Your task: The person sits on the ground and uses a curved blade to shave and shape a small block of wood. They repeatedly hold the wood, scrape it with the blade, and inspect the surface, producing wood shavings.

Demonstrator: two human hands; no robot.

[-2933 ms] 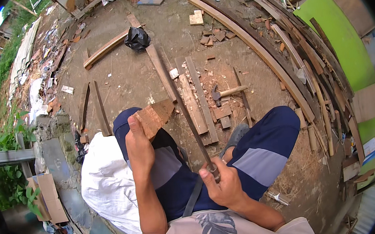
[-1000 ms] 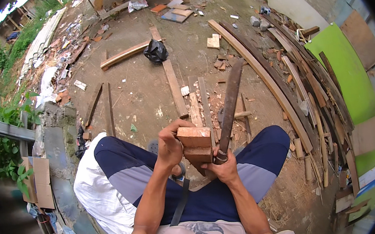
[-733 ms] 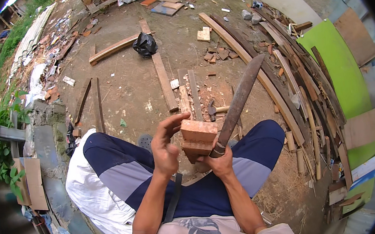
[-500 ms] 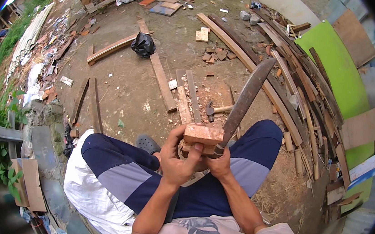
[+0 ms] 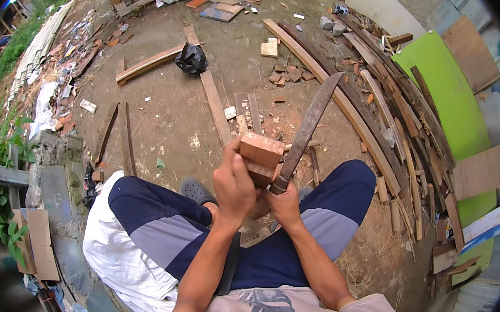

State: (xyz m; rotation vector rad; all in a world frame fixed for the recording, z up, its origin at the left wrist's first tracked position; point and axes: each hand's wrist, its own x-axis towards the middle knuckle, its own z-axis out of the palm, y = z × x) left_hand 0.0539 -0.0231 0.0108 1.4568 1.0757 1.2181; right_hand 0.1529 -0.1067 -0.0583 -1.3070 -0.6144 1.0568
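Note:
Above my lap, my left hand (image 5: pixel 233 185) is closed around a notched reddish wooden block (image 5: pixel 262 148), gripping it from the left side. My right hand (image 5: pixel 284 206) is wrapped round the handle of a machete (image 5: pixel 310 126). Its long, dark, worn blade slants up and to the right, away from me. The lower blade lies close beside the block's right side; whether they touch I cannot tell. Part of the machete handle is covered by my fingers. Beyond the block, a wooden hammer handle (image 5: pixel 305 145) lies on the ground, and the hammer's head is hidden.
Long timber strips (image 5: pixel 354 136) are piled at the right beside a green panel (image 5: pixel 447 89). Ahead lie a plank (image 5: pixel 214 105), a black plastic bag (image 5: pixel 192 59) and wood chips. A white sack (image 5: pixel 119 249) is by my left knee. Rubble lines the far left.
Both hands have shifted slightly, and the block has turned and tilted, showing more of its notched side. The machete has moved left, its blade tip shifting left with it.

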